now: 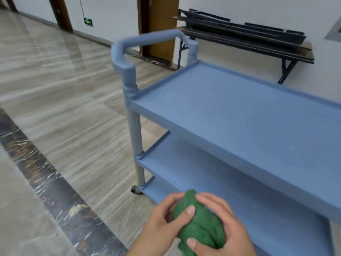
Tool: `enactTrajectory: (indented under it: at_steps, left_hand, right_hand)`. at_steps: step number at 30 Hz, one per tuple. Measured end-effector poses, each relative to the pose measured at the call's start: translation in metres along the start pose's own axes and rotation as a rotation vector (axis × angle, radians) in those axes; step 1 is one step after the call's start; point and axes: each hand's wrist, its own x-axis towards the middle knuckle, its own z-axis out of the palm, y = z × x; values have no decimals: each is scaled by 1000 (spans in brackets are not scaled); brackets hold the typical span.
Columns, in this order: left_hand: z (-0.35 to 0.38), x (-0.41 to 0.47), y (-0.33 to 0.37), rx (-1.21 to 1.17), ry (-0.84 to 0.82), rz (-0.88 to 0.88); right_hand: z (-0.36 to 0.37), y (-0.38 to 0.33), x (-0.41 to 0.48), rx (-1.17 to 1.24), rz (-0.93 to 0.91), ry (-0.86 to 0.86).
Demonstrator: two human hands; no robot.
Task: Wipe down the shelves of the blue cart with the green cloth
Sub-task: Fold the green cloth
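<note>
**What you can't really make out here**

The blue cart point(239, 115) runs off the right edge, and its top shelf point(230, 100) covers most of the lower shelves point(184, 169). Only one caster point(136, 190) shows. The handle point(147, 38) is smeared with blur. The green cloth point(201, 222) is half buried under the left hand point(162, 220) and right hand point(227, 230), and both wrists are chopped off at the bottom. The green wall sign point(88, 21) is too tiny to read.

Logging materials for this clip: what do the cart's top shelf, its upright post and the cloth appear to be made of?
Top shelf: probably moulded plastic, matte blue, raised rim, no glare. Post: likely metal tube, smooth, faint sheen. Green cloth: soft napped fabric, perhaps microfibre, bunched into folds, gripped by left hand and right hand.
</note>
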Motion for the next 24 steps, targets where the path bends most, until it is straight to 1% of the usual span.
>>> enactTrajectory:
  at_steps: [1, 3, 5, 7, 8, 10, 11, 13, 15, 17, 20, 21, 24]
  left_hand:
    - [2, -4, 41, 27, 10, 59]
    - [6, -8, 115, 49, -6, 148]
    - [11, -14, 188, 56, -25, 205]
    - [13, -14, 259, 109, -94, 262]
    - [13, -12, 294, 154, -137, 300]
    - [16, -10, 347, 264, -191, 385]
    - [15, -6, 377, 325, -217, 433]
    - [12, 1, 428, 424, -206, 488]
    - [8, 9, 464, 452, -172, 532]
    - [5, 20, 492, 452, -154, 538]
    - [4, 33, 517, 507, -133, 571]
    - [4, 39, 523, 519, -124, 579]
    - [0, 59, 537, 468, -112, 538]
  right_hand:
    - [-9, -33, 10, 33, -27, 7]
    - [-34, -95, 28, 123, 33, -41]
    - [-59, -149, 46, 278, 94, -132]
    - [-89, -215, 67, 419, 140, -258]
    - [-106, -250, 79, 451, 155, -299]
    - [-126, -297, 102, 408, 138, -331]
    - [-139, -324, 114, 364, 126, -309]
    - [-158, -368, 135, 286, 121, -251]
    - [-174, -397, 152, 238, 92, -225]
    - [-188, -417, 166, 217, 67, -177]
    - [-194, -439, 185, 268, 40, -203]
    - [-194, -445, 193, 273, 19, -189]
    - [-195, -458, 222, 170, -77, -61]
